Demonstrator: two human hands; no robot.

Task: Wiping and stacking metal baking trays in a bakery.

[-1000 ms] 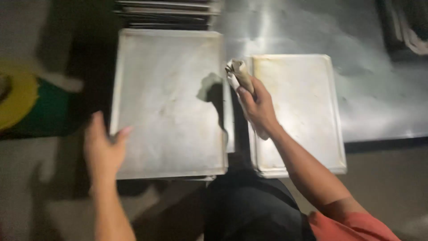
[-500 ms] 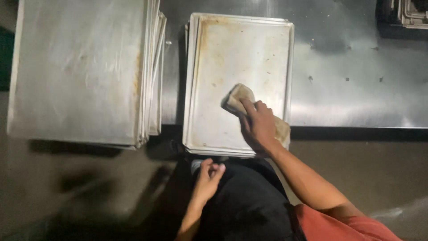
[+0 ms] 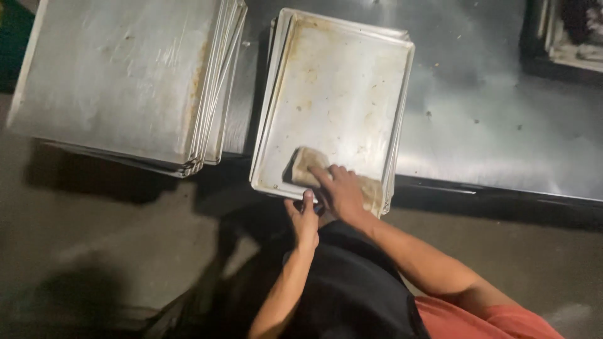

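My left hand (image 3: 306, 216) is pinching the near rim of the stained baking tray (image 3: 339, 94), fingers clenched on its edge. My right hand (image 3: 342, 188) is pressing flat on the soiled cloth (image 3: 308, 168) in the tray's 6 o'clock end. At 10 o'clock, a stack of trays (image 3: 119, 75) is sitting on the steel table (image 3: 490, 125).

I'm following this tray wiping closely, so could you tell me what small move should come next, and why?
Probably a push of the cloth up the top tray, away from the near edge. The right hand presses it flat at the near end, brownish stains spread over the far part, and the left hand grips the near rim, which steadies the stack.
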